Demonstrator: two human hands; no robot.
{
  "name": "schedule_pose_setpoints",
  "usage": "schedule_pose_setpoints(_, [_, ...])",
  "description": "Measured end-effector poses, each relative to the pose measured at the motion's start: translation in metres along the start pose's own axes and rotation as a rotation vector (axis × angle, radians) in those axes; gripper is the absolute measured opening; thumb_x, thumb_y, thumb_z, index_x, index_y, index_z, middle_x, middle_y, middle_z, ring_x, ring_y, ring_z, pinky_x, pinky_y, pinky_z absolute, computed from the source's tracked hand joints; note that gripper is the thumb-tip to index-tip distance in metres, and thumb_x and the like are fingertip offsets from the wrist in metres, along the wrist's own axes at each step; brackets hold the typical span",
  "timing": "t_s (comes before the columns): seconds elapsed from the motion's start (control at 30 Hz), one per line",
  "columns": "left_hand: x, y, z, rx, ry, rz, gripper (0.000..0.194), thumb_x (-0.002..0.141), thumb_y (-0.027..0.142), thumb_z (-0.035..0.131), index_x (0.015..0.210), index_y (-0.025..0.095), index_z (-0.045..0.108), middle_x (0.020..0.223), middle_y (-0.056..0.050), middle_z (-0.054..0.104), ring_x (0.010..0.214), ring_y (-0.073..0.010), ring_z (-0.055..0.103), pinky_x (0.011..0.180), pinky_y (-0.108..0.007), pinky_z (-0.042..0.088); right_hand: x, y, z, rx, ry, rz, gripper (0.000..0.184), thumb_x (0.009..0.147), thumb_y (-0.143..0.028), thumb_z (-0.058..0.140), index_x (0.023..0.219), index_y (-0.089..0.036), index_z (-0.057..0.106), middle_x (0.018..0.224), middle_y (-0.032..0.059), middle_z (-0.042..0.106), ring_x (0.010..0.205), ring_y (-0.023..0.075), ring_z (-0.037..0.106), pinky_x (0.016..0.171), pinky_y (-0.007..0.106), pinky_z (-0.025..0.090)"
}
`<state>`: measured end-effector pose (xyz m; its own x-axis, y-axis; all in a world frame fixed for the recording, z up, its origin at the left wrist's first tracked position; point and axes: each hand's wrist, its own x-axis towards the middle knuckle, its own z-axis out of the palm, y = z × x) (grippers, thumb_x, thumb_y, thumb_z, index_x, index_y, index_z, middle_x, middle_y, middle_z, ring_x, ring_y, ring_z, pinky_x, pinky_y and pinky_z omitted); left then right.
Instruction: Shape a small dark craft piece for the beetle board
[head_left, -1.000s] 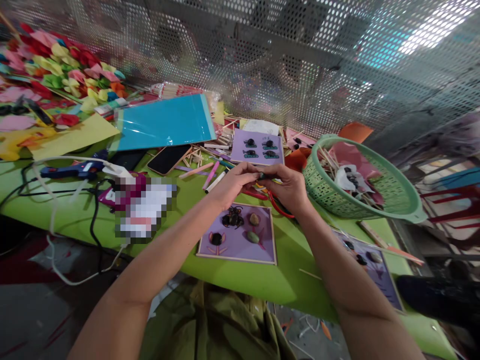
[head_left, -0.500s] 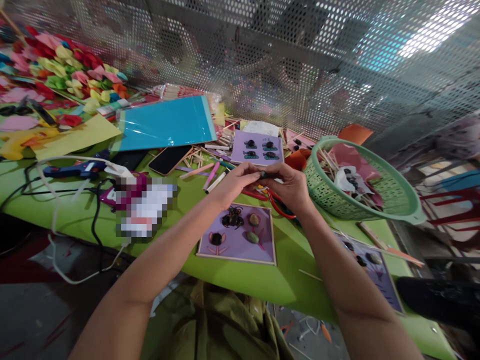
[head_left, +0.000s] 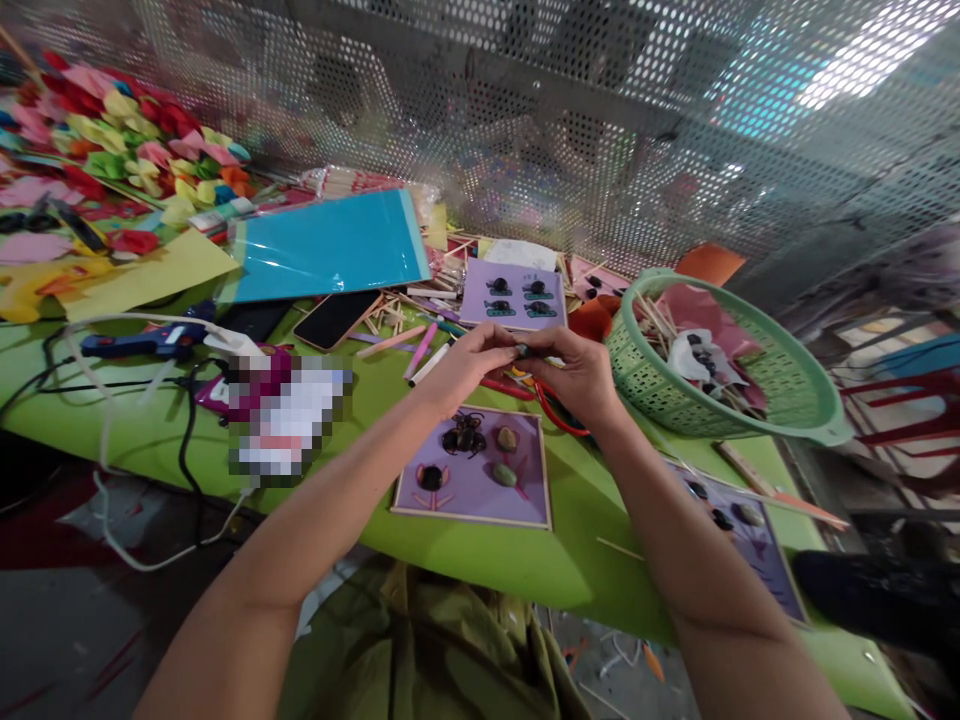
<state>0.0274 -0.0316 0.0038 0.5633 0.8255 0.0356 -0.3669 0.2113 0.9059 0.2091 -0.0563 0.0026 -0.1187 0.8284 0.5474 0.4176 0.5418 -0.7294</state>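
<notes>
My left hand [head_left: 480, 365] and my right hand [head_left: 577, 372] meet above the table, fingertips pinched together around a small dark greenish stone-like piece [head_left: 523, 351]. Fingers cover most of it, so its exact kind is unclear. Just below lies a purple framed board [head_left: 472, 500] bearing a black beetle-like figure [head_left: 463, 435], a dark stone flower [head_left: 430, 478], a brown stone [head_left: 506, 438] and a green stone fish [head_left: 504, 473]. Behind my hands, a light purple card [head_left: 480, 298] carries several dark stones on green shapes.
A green basket [head_left: 645, 385] with sticks and paper stands right; another purple board [head_left: 772, 570] lies below it. Red-handled scissors [head_left: 555, 415] rest beside my right hand. Leftward are a glue gun [head_left: 150, 342], cords, a phone [head_left: 334, 320] and a blue sheet [head_left: 330, 245].
Both hands stay in nearly the same place, still pinching the small piece, which has turned slightly between the fingertips. The whole view has shifted very slightly.
</notes>
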Motion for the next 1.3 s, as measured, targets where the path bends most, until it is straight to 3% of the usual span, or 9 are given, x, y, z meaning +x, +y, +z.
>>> schedule_pose_setpoints(0.5, [0.0024, -0.0024, -0.0044, 0.076, -0.048, 0.043, 0.025, 0.087, 0.036, 0.075, 0.091, 0.017, 0.059, 0.091, -0.001, 0.058, 0.086, -0.0136, 0.063, 0.079, -0.033, 0.061, 0.0022, 0.0017, -0.0023, 0.113, -0.026, 0.092, 0.017, 0.080, -0.033, 0.084, 0.092, -0.024, 0.076, 0.083, -0.0017, 0.079, 0.074, 0.0174, 0.074, 0.072, 0.031, 0.060])
schedule_pose_setpoints(1.07, [0.0019, 0.0015, -0.0012, 0.166, -0.025, 0.061, 0.017, 0.094, 0.031, 0.063, 0.088, 0.018, 0.054, 0.082, 0.002, 0.055, 0.073, -0.0108, 0.059, 0.072, -0.030, 0.060, 0.0016, -0.0015, -0.0017, 0.159, -0.029, 0.139, 0.019, 0.077, -0.030, 0.085, 0.092, -0.023, 0.076, 0.082, -0.0019, 0.078, 0.072, 0.0165, 0.073, 0.069, 0.030, 0.060])
schedule_pose_setpoints(1.3, [0.0009, 0.0046, -0.0034, 0.171, -0.028, 0.016, 0.023, 0.089, 0.036, 0.071, 0.088, 0.018, 0.057, 0.083, 0.001, 0.056, 0.074, -0.0108, 0.060, 0.073, -0.030, 0.059, 0.0028, -0.0029, -0.0011, 0.170, -0.047, 0.143, 0.019, 0.076, -0.033, 0.086, 0.090, -0.024, 0.076, 0.081, -0.0020, 0.079, 0.074, 0.0174, 0.073, 0.071, 0.031, 0.061])
